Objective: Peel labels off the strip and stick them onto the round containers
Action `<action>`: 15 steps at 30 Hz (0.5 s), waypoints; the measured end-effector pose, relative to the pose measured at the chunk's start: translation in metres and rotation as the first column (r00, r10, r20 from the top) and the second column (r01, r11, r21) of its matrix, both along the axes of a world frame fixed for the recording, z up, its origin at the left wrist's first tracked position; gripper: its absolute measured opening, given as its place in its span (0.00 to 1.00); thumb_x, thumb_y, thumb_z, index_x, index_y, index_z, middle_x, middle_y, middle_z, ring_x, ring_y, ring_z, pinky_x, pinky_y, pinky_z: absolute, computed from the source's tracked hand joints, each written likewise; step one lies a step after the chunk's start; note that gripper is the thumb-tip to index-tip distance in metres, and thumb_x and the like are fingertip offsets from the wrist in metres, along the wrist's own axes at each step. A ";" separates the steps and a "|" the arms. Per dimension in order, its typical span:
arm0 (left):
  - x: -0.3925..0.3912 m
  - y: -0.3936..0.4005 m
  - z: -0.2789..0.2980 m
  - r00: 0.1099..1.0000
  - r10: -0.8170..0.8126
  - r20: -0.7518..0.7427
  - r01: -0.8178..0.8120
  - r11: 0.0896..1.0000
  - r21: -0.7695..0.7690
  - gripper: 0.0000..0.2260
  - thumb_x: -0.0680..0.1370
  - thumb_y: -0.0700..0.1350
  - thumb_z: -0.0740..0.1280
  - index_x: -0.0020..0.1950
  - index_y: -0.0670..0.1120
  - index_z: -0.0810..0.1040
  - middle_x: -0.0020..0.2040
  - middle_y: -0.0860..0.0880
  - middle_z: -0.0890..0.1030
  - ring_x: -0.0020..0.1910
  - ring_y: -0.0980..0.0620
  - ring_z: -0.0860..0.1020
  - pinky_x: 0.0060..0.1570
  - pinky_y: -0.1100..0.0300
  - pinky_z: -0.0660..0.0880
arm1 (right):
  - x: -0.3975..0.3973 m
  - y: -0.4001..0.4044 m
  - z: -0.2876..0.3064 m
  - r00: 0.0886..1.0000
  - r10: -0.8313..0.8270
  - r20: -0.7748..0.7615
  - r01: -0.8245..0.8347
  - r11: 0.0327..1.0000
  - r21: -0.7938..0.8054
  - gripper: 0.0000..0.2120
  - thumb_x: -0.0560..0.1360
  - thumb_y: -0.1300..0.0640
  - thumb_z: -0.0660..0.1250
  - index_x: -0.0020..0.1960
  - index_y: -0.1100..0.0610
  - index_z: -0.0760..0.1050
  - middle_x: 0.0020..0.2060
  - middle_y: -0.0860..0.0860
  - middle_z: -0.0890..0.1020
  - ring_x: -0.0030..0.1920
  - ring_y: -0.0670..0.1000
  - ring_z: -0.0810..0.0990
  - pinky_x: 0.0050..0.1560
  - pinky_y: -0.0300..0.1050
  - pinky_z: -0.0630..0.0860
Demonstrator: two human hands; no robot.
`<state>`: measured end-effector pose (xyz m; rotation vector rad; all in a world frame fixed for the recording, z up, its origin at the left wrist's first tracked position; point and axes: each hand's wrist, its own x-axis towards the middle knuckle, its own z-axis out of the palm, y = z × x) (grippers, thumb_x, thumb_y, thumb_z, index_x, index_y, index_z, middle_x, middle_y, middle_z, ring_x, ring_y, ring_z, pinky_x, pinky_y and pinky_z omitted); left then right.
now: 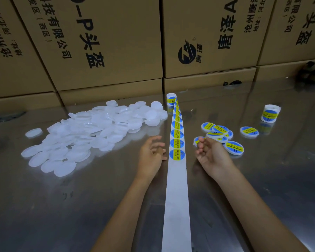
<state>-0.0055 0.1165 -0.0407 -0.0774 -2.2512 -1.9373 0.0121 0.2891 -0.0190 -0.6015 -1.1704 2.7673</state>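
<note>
Strip (176, 188) runs lengthwise down the surface (44, 206), from the roll (171, 99) far off to the near edge, where it is cut off; only its far part carries labels (177, 154). Left hand (151, 153) and right hand (210, 151) flank it, fingers loosely curled, grasping nothing. Bare containers (91, 131) lie piled left, labelled containers (220, 135) right, partly hidden.

A shiny metal table (44, 206) fills the lower frame. On it lie a heap of plain white lids (91, 131) at left, a label strip (176, 179) down the centre, labelled containers (220, 135) at right, and a label roll (270, 113) at far right.
</note>
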 end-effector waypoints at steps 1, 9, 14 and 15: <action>-0.001 0.000 -0.001 0.999 0.034 -0.022 -0.035 0.999 -0.029 0.16 0.79 0.30 0.59 0.62 0.44 0.76 0.52 0.46 0.81 0.50 0.47 0.81 0.40 0.62 0.81 | -0.001 -0.002 -0.001 1.000 0.016 -0.001 -0.016 0.999 0.045 0.13 0.83 0.59 0.56 0.42 0.59 0.72 0.31 0.52 0.70 0.31 0.47 0.66 0.34 0.38 0.69; -0.039 -0.007 0.001 0.967 0.176 -0.184 -0.234 0.897 -0.375 0.21 0.78 0.32 0.59 0.71 0.42 0.72 0.68 0.43 0.75 0.65 0.46 0.74 0.64 0.61 0.68 | -0.009 -0.018 -0.007 0.994 0.040 -0.102 0.004 0.918 0.396 0.11 0.81 0.61 0.59 0.42 0.61 0.75 0.22 0.53 0.73 0.24 0.50 0.70 0.26 0.42 0.70; -0.080 -0.010 0.005 0.960 0.107 -0.258 -0.232 0.819 -0.525 0.26 0.81 0.33 0.57 0.79 0.41 0.60 0.80 0.44 0.61 0.78 0.47 0.61 0.72 0.61 0.57 | -0.014 -0.024 -0.015 0.985 0.081 -0.150 0.022 0.811 0.585 0.08 0.79 0.63 0.59 0.43 0.61 0.76 0.21 0.50 0.73 0.22 0.49 0.70 0.25 0.41 0.70; -0.088 -0.011 0.005 0.964 0.087 -0.250 -0.217 0.797 -0.563 0.26 0.81 0.33 0.56 0.80 0.40 0.59 0.80 0.44 0.60 0.79 0.47 0.59 0.74 0.60 0.56 | -0.015 -0.025 -0.015 0.985 0.086 -0.150 0.021 0.801 0.598 0.08 0.79 0.63 0.59 0.43 0.61 0.75 0.21 0.51 0.73 0.22 0.49 0.70 0.25 0.41 0.70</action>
